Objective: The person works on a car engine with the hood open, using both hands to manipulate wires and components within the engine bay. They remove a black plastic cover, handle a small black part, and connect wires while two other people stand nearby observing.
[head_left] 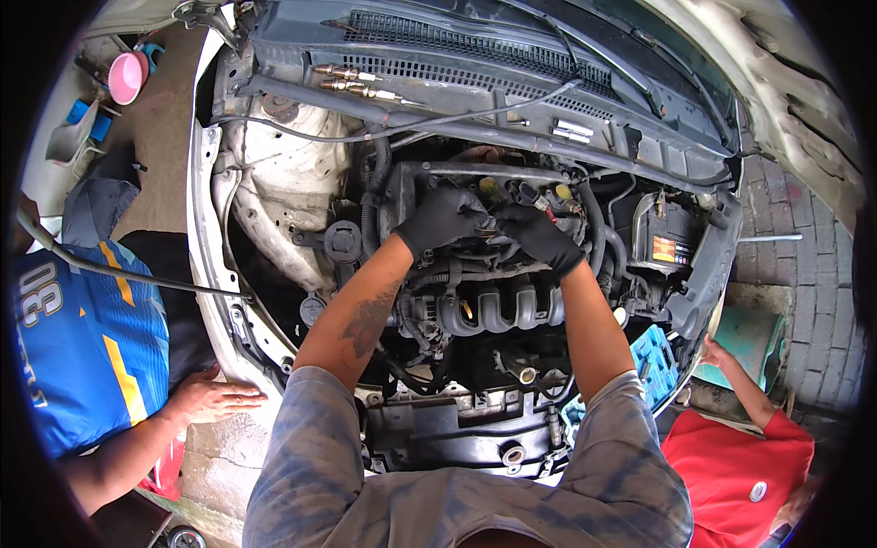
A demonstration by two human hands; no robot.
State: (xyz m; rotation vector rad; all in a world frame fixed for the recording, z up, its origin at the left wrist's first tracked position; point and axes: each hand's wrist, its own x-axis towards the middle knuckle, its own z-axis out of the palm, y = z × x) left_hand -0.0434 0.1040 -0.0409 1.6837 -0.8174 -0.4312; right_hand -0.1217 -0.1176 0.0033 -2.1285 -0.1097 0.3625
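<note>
The left hand (448, 219) and right hand (539, 236), both black-gloved, met over the engine (502, 306), which sat mid-bay beside the battery (665, 230). Their fingers were curled and close together; how far they were closed, or on what, could not be told. Spark plugs (367, 90) lay on the cowl (457, 50) beyond, left of silver sockets (573, 130).

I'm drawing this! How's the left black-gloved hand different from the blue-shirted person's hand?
The left hand is black-gloved; the blue-shirted person's hand is bare. The left hand curls over the engine; the blue-shirted person's hand stretches out straighter, beside the white car. Both have bare forearms.
</note>
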